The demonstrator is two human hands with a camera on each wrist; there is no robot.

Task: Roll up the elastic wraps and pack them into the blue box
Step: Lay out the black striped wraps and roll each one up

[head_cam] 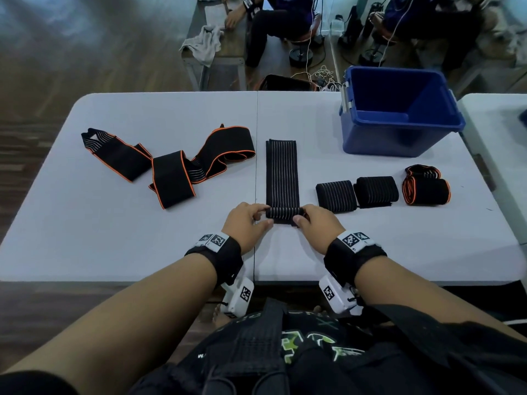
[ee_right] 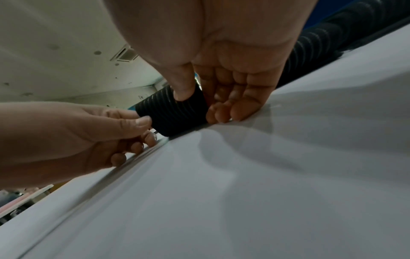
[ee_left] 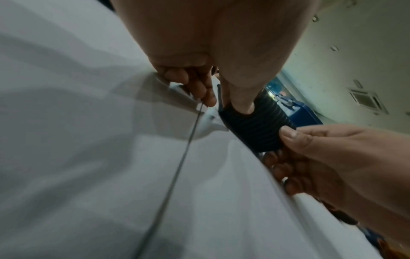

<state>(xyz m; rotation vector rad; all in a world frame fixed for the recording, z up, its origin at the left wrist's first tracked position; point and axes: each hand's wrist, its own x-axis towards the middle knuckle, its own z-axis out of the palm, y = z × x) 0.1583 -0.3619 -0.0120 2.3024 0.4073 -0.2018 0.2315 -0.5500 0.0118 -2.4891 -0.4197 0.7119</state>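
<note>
Both forearms reach forward side by side — left hand (head_cam: 246,225) and right hand (head_cam: 319,228) with fingers curled, pinching.

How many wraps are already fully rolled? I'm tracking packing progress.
3, in a row right of the hands: striped roll, second striped roll, orange-edged roll. None visible inside the blue box.

Grey folding table (head_cam: 142,223), dark wood floor (head_cam: 71,52), bench (head_cam: 228,52) behind, pale ceiling (ee_right: 55,43)

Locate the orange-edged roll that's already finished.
Head view: the orange-edged roll lies far right on the table, last after two striped rolls, near the blue box.
</note>
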